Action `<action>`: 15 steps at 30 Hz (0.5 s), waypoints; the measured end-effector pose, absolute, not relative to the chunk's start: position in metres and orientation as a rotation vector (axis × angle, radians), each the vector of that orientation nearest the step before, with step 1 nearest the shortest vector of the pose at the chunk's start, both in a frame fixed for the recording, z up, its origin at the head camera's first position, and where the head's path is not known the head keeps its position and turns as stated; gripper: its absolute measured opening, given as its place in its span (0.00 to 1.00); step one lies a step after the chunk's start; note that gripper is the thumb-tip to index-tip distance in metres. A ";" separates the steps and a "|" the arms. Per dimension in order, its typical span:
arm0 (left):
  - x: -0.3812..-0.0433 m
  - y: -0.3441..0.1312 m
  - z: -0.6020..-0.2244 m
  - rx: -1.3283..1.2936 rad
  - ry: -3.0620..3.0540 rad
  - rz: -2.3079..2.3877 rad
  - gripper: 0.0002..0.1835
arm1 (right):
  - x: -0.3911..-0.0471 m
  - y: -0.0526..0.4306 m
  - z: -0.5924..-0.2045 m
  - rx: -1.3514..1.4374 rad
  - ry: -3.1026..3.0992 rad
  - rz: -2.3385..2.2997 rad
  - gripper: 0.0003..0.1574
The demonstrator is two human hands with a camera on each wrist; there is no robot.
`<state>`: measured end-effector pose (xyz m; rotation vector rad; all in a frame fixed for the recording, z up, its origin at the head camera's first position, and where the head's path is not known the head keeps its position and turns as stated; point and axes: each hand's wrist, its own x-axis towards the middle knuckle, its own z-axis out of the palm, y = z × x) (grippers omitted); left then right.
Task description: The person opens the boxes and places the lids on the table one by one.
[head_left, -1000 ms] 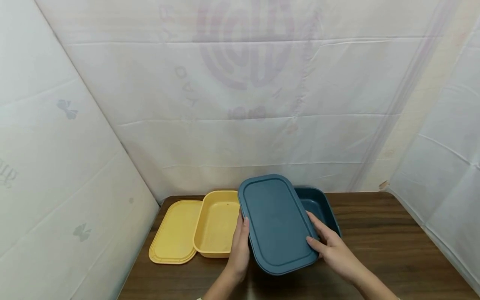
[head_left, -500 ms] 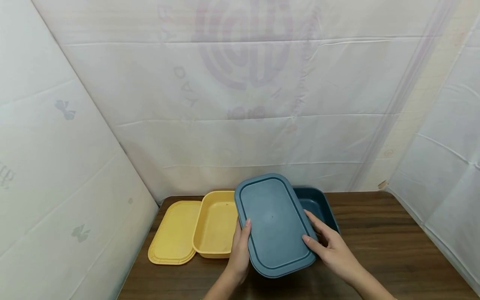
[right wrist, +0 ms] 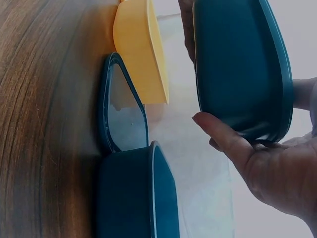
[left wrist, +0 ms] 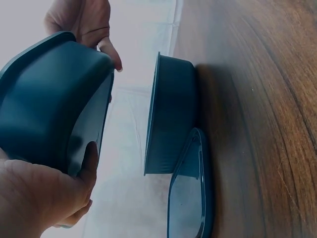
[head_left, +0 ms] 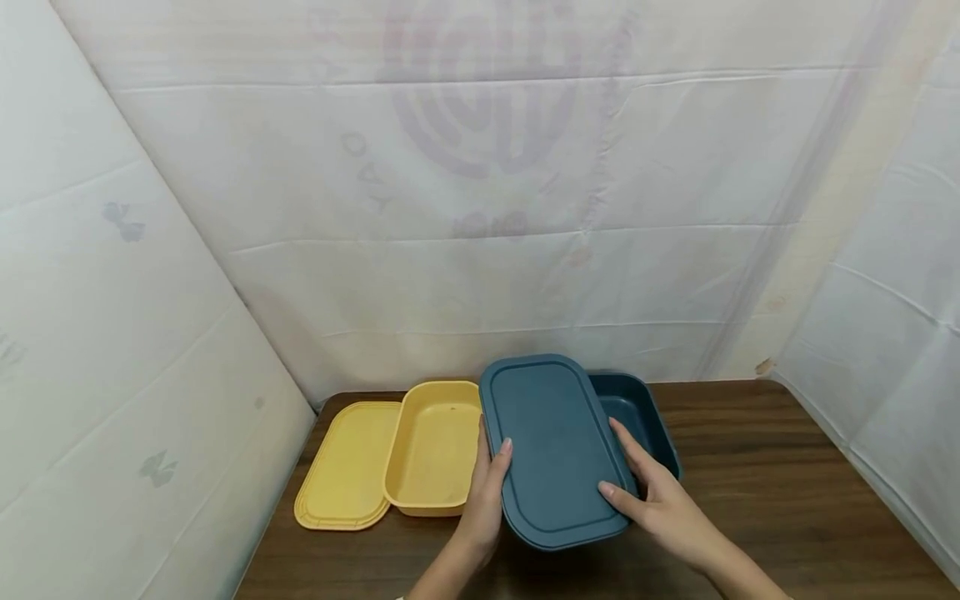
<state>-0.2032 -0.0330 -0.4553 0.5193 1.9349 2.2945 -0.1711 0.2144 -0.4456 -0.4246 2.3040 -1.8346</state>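
Observation:
Both of my hands hold a lidded blue food container (head_left: 558, 450) above the table, its lid face tilted up toward the head camera. My left hand (head_left: 480, 504) grips the left side, thumb over the lid's edge. On the right side, my right hand (head_left: 663, 508) grips near the lower corner with its thumb on the lid. The deep body of this container shows in the left wrist view. Behind it stands an open blue container (head_left: 632, 417), partly covered from the head camera. A loose blue lid (right wrist: 124, 109) lies beside that one in the right wrist view.
At the left of the wooden table (head_left: 757, 483) are a yellow lid (head_left: 348, 467) and an open yellow container (head_left: 427, 510), which overlaps the lid's edge. White cloth walls (head_left: 480, 283) enclose the table at the back and sides.
The held container tilted a little toward the head camera, then back, with slight shifts left and right. My thumbs reach slightly farther over its lid. Everything on the table stays put.

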 end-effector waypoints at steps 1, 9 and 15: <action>-0.203 -0.033 -0.456 0.516 1.940 2.297 0.31 | -0.171 0.214 -0.445 -0.406 2.282 -1.842 0.50; -0.202 -0.035 -0.457 0.561 1.925 2.259 0.30 | -0.169 0.215 -0.445 -0.435 2.274 -1.878 0.49; -0.201 -0.039 -0.457 0.522 1.888 2.218 0.29 | -0.168 0.214 -0.444 -0.505 2.345 -1.819 0.48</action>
